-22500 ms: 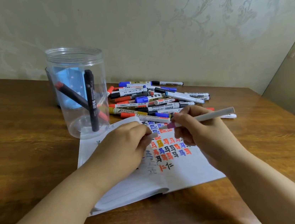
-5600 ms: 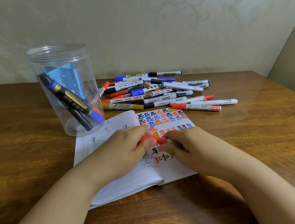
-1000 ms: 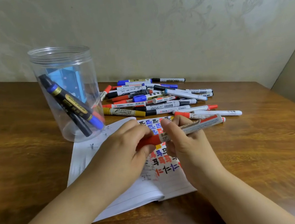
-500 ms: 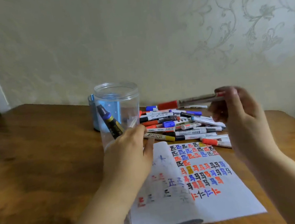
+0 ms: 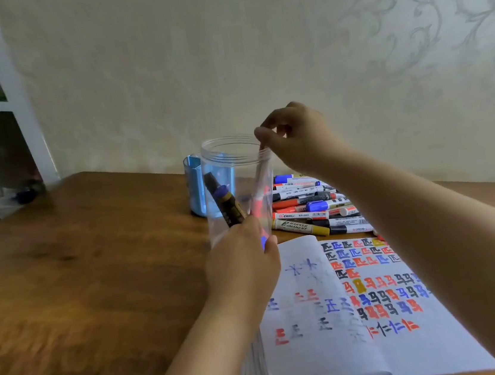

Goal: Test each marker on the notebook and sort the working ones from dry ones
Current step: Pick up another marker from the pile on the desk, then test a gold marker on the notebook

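A clear plastic jar (image 5: 231,170) stands on the wooden table (image 5: 94,268), left of the open notebook (image 5: 384,345), whose page is covered in coloured test marks. My left hand (image 5: 243,262) grips the jar's lower wall. My right hand (image 5: 299,140) hovers over the jar's rim and pinches the top end of a red-capped white marker (image 5: 258,182). That marker hangs inside the jar with its cap down. A black, blue and gold marker (image 5: 225,204) leans inside the jar too. A pile of several markers (image 5: 311,210) lies behind the notebook.
A blue container (image 5: 194,187) stands right behind the jar. A white shelf unit (image 5: 7,92) with clutter is at the far left beyond the table edge. The patterned wall runs along the table's back.
My right hand has carried the red-capped marker from above the pile over to the jar and lowered it inside, cap first. My left hand stays on the jar.
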Motion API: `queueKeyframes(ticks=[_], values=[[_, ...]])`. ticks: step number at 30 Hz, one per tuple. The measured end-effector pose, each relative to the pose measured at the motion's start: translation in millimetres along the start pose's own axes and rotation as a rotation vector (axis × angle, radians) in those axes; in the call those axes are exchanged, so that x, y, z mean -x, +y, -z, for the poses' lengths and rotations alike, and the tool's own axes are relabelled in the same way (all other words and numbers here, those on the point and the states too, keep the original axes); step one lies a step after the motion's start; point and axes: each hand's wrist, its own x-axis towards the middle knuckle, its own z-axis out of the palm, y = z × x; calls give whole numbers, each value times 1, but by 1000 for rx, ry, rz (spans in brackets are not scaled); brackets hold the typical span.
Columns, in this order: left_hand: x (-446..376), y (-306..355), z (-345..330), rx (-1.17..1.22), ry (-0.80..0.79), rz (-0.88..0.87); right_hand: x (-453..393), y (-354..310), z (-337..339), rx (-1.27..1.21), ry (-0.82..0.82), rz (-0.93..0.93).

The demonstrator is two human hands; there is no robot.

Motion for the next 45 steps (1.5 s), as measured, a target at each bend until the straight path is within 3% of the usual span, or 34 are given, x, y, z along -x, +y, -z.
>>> queueKeyframes(ticks=[7, 12, 18, 22, 28, 34, 39, 45], values=[[0, 1, -3, 7, 18, 24, 7, 5, -3, -7, -77, -54], [2, 4, -8, 49, 33, -12, 22, 29, 6, -90, -2, -79], [4, 5, -13, 80, 46, -86, 65, 84, -19, 305, -418, -205], [4, 3, -16, 81, 57, -103, 71, 90, -43, 440, -538, -176], [2, 1, -16, 67, 58, -124, 66, 87, -53, 428, -510, -172], [4, 4, -17, 114, 47, -160, 77, 87, -4, 491, -292, -74], [7, 11, -22, 10, 79, -410, 126, 85, 47, 458, -251, 23], [29, 33, -33, -9, -262, -533, 189, 72, 71, 321, -313, 25]])
